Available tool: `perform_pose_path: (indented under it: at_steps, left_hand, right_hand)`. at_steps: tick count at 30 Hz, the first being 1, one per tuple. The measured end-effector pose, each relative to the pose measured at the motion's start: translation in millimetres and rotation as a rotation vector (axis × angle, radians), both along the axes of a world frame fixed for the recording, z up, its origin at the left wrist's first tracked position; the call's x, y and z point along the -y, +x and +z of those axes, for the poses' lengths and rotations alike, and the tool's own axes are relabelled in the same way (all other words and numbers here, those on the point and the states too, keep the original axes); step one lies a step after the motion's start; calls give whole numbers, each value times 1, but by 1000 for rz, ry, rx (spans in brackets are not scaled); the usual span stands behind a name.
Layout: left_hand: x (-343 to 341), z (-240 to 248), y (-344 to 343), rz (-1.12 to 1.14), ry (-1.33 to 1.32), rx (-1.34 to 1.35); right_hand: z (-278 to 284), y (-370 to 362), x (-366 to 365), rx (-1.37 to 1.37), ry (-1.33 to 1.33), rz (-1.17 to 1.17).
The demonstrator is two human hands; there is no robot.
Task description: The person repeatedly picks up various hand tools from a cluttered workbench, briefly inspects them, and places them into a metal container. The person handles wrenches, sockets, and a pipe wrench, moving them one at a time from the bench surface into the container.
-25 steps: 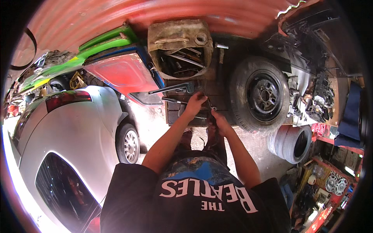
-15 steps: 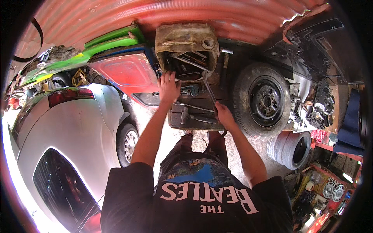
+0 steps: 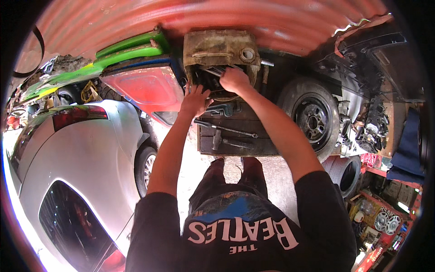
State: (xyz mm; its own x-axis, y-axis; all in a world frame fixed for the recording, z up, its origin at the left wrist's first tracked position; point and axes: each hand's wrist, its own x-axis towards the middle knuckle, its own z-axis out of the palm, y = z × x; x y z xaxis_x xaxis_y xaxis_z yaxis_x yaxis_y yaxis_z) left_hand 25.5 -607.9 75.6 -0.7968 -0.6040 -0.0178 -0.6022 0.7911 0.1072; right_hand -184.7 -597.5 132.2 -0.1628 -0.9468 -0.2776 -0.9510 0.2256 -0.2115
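A grimy brown plastic jerrycan (image 3: 213,41), lying with one side cut away, holds several metal tools (image 3: 213,71) on the bench. My left hand (image 3: 195,100) lies at its lower left rim, fingers spread. Inside the opening, my right hand (image 3: 234,80) is closed among the tools; what its fingers grip is hidden. Below the jerrycan are a grey-green clamp (image 3: 225,109) and a long ratchet handle (image 3: 229,128). A hammer (image 3: 217,139) lies nearer the bench's front edge. Another hammer (image 3: 266,63) is right of the jerrycan.
A wheel with a black rim (image 3: 312,121) leans at the bench's right side, partly behind my right forearm. Red (image 3: 142,86) and green (image 3: 129,53) panels stand left. A silver car (image 3: 86,145) fills the left side. Loose tyres (image 3: 348,174) are on the floor at right.
My right hand has moved up and left into the jerrycan's opening. The long dark bar it held below the opening no longer shows. My left hand stays at the rim.
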Motion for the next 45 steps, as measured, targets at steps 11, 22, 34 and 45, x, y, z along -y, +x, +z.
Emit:
perform_pose_path:
  at_steps: [11,22,34,45]
  left_hand:
    - [-8,-8,-7,50,-16,-110]
    - [-2,-2,0,99,75,-45]
    - [-3,-8,6,85,-18,-37]
    - [-5,-10,2,52,-78,-24]
  right_hand:
    - [-99,-50,70,424,320,-2]
    - [-83,-55,33,1447,457,-516]
    - [-58,-25,52,97,47,225]
    - [-103,-62,60,-57,-404,193]
